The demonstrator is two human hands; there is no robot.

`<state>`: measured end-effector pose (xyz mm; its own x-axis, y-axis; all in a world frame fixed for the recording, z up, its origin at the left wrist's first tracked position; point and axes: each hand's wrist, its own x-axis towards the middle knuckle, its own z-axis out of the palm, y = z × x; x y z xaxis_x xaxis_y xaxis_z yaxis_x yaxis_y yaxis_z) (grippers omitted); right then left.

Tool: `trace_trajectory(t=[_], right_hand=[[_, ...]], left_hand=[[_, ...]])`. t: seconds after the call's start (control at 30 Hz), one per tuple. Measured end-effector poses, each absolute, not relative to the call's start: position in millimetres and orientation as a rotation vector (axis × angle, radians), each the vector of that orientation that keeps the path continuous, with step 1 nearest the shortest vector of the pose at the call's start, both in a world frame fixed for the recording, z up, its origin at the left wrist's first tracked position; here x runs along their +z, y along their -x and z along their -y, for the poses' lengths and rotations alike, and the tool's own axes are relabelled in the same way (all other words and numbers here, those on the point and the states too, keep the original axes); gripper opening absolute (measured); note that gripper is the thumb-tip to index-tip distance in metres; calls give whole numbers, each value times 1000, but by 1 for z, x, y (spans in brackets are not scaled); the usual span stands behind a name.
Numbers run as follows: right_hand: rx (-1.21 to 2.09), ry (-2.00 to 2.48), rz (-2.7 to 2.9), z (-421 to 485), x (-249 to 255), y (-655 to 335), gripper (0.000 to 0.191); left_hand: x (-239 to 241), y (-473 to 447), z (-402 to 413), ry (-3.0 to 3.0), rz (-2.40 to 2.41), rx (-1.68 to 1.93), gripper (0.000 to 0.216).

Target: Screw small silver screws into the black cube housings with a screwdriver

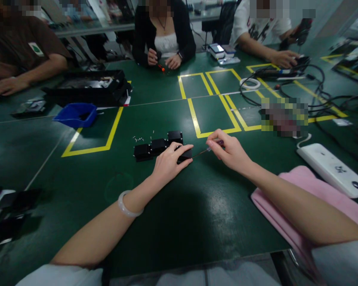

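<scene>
My left hand is closed on a small black box, with thumb and fingers on either side of it on the green table. In my right hand is a screwdriver, gripped by its dark handle. Its thin shaft points left, and the tip reaches the near right edge of the held box. Beside my left hand, several similar black boxes sit in a slanting row. Small loose screws lie just behind that row.
A blue bin and a large black tray stand at the back left. To the right are a white power strip, a folded pink cloth and tangled black cables. Several people sit across the table.
</scene>
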<state>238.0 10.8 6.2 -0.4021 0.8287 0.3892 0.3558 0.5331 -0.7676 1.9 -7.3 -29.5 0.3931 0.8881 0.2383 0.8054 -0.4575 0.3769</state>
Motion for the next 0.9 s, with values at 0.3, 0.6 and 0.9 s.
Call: trace_trajectory(t=[0.3,0.6,0.9], right_hand=[[763,944,1995,-10,6,-238,12],[736,943,1977,-10,7,-237,5],[739,933,1963,-11,5,-238,5]], left_hand=[[-29,-2,7,-2451,-1515,595,45],[-28,-1,8,-2450,-1507,604,44],[-27,-2,8,-2438,-1522,592,44]])
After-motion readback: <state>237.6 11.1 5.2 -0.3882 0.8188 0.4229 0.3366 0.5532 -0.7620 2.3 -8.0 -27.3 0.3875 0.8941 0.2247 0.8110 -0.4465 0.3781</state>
